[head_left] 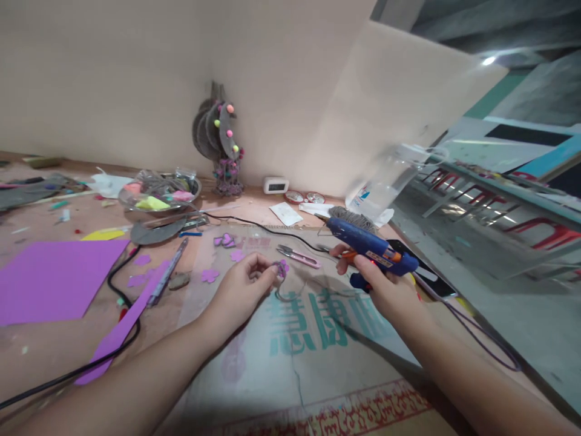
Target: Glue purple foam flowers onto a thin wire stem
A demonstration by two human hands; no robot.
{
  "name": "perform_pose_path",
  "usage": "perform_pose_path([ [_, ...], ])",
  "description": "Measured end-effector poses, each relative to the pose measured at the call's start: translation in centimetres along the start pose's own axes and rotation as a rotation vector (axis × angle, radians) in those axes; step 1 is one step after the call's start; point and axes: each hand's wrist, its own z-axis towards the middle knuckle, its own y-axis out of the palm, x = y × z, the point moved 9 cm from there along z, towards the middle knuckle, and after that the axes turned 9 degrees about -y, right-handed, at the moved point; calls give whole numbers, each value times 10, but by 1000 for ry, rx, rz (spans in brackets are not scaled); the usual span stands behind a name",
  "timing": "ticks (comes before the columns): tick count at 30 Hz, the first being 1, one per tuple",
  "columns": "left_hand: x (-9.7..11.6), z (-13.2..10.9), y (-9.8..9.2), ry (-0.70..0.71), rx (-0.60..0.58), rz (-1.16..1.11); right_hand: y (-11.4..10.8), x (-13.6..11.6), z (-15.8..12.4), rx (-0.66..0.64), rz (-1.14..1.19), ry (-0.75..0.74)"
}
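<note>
My right hand (379, 284) is wrapped round the grip of a blue hot glue gun (370, 245), finger on the orange trigger, nozzle pointing left. My left hand (242, 284) pinches a small purple foam flower piece (282, 267) with a thin grey wire loop hanging from it, just left of the nozzle. Both hands hover over a printed sack sheet (308, 339) spread on the table. Pink thread snips (299, 257) lie just beyond the flower. Several purple foam petals (226, 241) are scattered to the left.
A purple foam sheet (49, 278) and strip (122, 327) lie at left beside a black cable (120, 284) and a pen (167, 278). A bowl of foam scraps (158, 194), a small clock (275, 184), a plastic bottle (385, 181) and a phone (426, 275) stand behind.
</note>
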Motion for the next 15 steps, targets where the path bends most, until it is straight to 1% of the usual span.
perform_pose_path([
  [2, 2, -1, 0, 3, -3, -15, -6, -4, 7, 43, -16, 30],
  [4, 3, -2, 0, 4, 0, -28, -8, -9, 20, 59, -44, 37],
  [6, 3, -2, -1, 5, 8, -32, -4, -10, 39, 22, -84, 10],
  [8, 2, -1, -1, 1, 9, -40, 3, -4, 61, -39, -151, -25],
  [10, 0, 1, -1, -8, 5, -65, 11, 13, 83, -98, -222, -24],
  [11, -2, 1, -1, -13, 1, -85, 15, 25, 92, -120, -261, -5],
  [13, -3, 2, -1, -18, -5, -125, 18, 53, 108, -93, -335, 50],
  [15, -4, 3, 0, -25, -17, -153, 24, 75, 118, -68, -331, 59],
])
